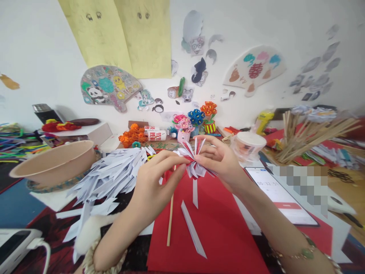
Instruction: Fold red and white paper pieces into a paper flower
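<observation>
A paper flower (194, 159) of red-and-white folded strips sits on top of a thin wooden stick (170, 217), held above a red paper sheet (216, 232). My left hand (155, 179) pinches the flower's left side with thumb and fingers closed. My right hand (219, 160) grips its right side, fingers curled round the petals. Two loose white paper strips (194, 228) lie on the red sheet below the flower.
A heap of white pointed strips (111, 173) lies left of my hands, beside a tan bowl (54, 161). A phone (281, 194) showing a timer lies at right. A clear lidded cup (247, 144), wooden sticks (308, 133), glue bottles (156, 135) and small paper flowers (196, 118) stand behind.
</observation>
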Demonstrator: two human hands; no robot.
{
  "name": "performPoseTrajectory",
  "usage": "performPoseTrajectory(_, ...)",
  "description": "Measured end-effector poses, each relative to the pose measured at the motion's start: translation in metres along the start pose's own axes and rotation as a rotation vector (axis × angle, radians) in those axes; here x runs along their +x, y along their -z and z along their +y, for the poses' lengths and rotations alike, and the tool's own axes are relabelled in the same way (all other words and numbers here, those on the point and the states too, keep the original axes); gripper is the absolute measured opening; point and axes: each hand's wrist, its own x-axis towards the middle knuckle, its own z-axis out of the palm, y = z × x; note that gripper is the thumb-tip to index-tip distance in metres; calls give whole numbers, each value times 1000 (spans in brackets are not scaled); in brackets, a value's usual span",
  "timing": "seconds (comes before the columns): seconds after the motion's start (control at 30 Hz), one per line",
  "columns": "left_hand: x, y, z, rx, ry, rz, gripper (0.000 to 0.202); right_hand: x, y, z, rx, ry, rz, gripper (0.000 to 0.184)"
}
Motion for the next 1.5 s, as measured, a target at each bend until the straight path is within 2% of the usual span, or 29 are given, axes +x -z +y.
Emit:
performPoseTrajectory(0.37, -2, 0, -1, 53, -64, -3, 11, 1, -1, -3, 7, -45, -6, 51)
performPoseTrajectory(0.73, 0, 4, -4, 54, -87, -106, 10, 1, 4, -5, 26, -213, -206, 53)
performPoseTrajectory(0.83, 2, 6, -1, 69, -25, -66, 5, 0, 6, -6, -32, -139, -203, 55)
performPoseTrajectory(1.0, 3, 6, 2, 87, 184, -6, 7, -6, 0, -9, -241, 94, -152, 83)
performPoseTrajectory(1.07, 2, 6, 2, 56, 270, -16, 12, -8, -6, -9, -322, 125, -127, 76)
performPoseTrajectory(1.13, 2, 7, 1, 3, 350, -47, 17, -10, -10, -7, -334, 104, -104, 52)
performPoseTrajectory(1.2, 3, 8, 1, -63, 428, -93, 22, -10, -13, -5, -293, 68, -76, 36)
performPoseTrajectory(1.33, 8, 13, 1, -191, 494, -173, 20, -7, -12, -4, -154, -13, -66, 31)
performPoseTrajectory(1.5, 11, 20, 0, -341, 459, -250, 19, -7, -10, -10, 1, -125, -112, 29)
